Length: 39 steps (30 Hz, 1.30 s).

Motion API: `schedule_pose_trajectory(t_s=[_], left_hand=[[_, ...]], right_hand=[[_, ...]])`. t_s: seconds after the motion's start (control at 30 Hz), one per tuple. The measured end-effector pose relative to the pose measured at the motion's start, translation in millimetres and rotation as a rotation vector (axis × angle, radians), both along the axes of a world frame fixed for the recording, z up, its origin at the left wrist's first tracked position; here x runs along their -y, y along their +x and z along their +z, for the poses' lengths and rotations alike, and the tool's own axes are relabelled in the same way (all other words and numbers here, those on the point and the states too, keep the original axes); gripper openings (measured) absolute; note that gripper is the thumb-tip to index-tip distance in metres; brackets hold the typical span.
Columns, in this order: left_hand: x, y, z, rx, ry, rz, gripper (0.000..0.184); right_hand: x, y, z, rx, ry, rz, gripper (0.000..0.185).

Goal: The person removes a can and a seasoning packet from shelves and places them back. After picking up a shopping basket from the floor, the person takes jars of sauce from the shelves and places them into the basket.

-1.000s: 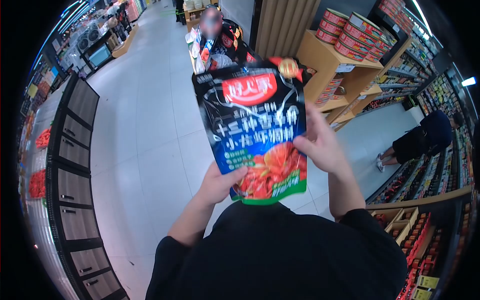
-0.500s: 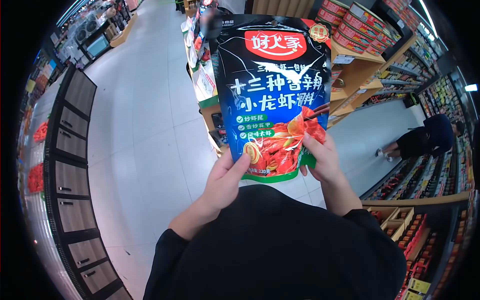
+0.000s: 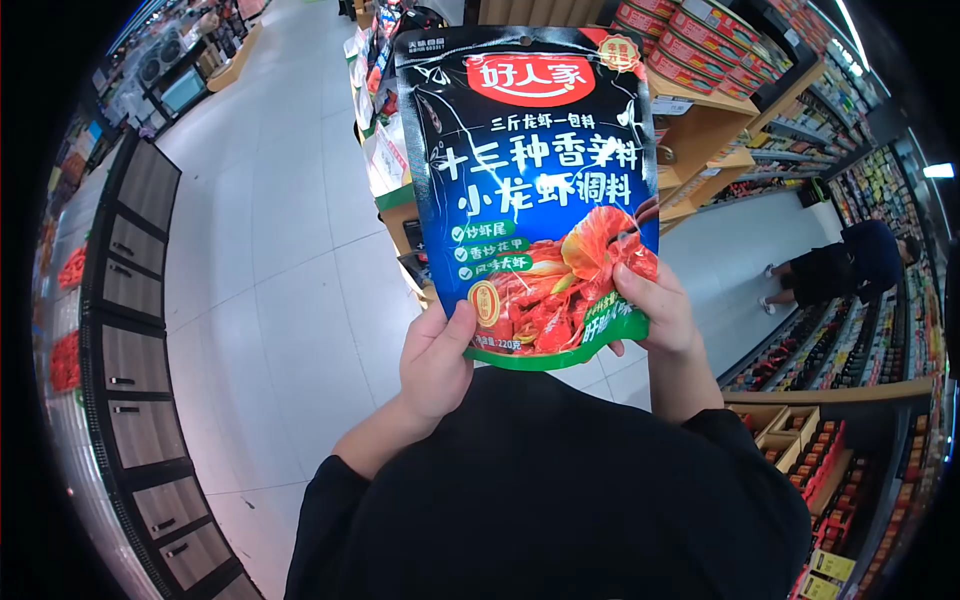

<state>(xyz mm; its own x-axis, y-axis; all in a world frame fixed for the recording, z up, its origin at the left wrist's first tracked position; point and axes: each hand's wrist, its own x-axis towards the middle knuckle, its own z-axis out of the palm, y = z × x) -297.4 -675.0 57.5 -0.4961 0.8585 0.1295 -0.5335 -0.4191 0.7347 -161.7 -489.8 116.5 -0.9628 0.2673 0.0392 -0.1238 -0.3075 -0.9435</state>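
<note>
A large black and blue seasoning pouch with a red label, white lettering, a picture of red crayfish and a green bottom edge faces me upright. My left hand grips its lower left corner, thumb on the front. On the lower right edge my right hand is closed, its thumb pressed on the crayfish picture and the other fingers mostly hidden behind the pouch.
Stacked red tins stand on a wooden shelf behind the pouch. A person in dark clothes is in the right aisle beside full shelves. Dark-framed cabinets line the left. Boxed goods sit lower right.
The pouch has come up closer and straighter than a second ago, then shifted slightly left. My right hand has moved to its lower right edge. The person near the top is now out of sight.
</note>
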Motion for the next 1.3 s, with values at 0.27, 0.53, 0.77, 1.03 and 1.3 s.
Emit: schedule_pose_trajectory(t_s=[0.27, 0.53, 0.77, 1.03, 1.3], left_hand=[[-9, 7, -11, 0.202, 0.014, -0.025, 0.043], [-11, 13, -13, 0.147, 0.039, -0.066, 0.045], [-11, 11, -15, 0.134, 0.028, -0.073, 0.045], [-14, 11, -18, 0.129, 0.064, -0.030, 0.044], [-25, 2, 14, -0.904, -0.015, 0.219, 0.107]], right_hand=[[-7, 8, -4, 0.022, -0.031, -0.012, 0.046], [-12, 17, -3, 0.027, -0.033, -0.039, 0.047], [-10, 16, -4, 0.002, -0.036, -0.058, 0.048], [-12, 15, -2, 0.006, -0.038, -0.062, 0.046], [13, 4, -13, -0.027, 0.910, -0.368, 0.044]])
